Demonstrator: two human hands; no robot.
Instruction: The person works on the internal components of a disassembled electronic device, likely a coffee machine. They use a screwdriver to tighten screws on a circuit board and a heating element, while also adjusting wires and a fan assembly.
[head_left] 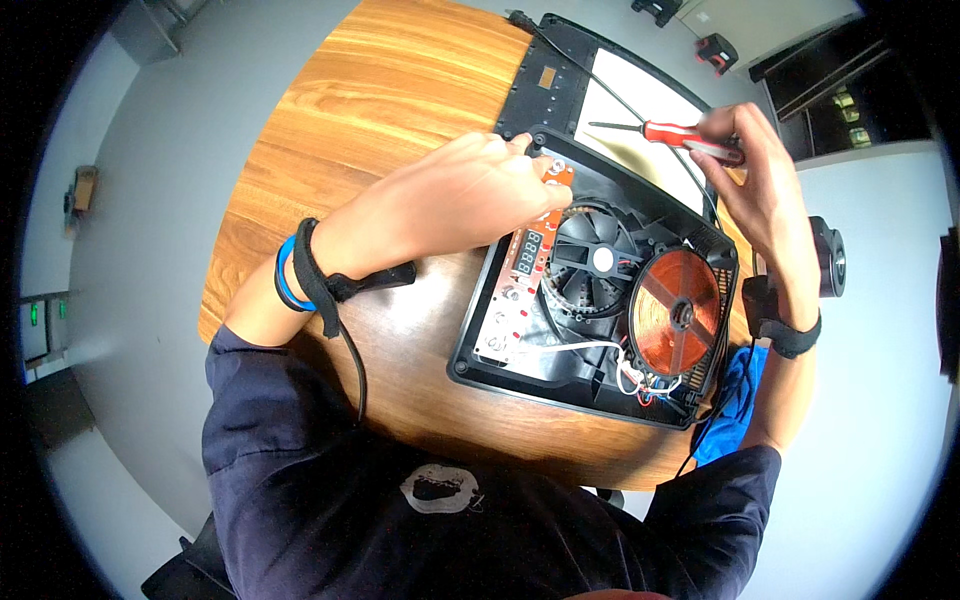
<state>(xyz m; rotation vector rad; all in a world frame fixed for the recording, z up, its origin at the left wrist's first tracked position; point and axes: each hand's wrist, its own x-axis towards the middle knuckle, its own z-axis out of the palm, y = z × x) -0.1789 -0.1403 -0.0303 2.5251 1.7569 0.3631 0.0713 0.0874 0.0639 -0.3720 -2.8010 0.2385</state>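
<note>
Screwdriver: red-and-grey handle, held nearly level, shaft pointing left. Circuit board: narrow, orange-red, bearing a four-digit display, set lengthwise along the left side of the open black housing, which lies slantwise on the bench.

Desk: wood-grained, curved-edged
Lying nearer: open black housing
Lying farther: black panel, pale-faced, just beside

Upper-left tabletop gives room; cord obstructs beneath screwdriver.

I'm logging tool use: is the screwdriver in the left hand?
No, the right hand holds the red-handled screwdriver.
</note>
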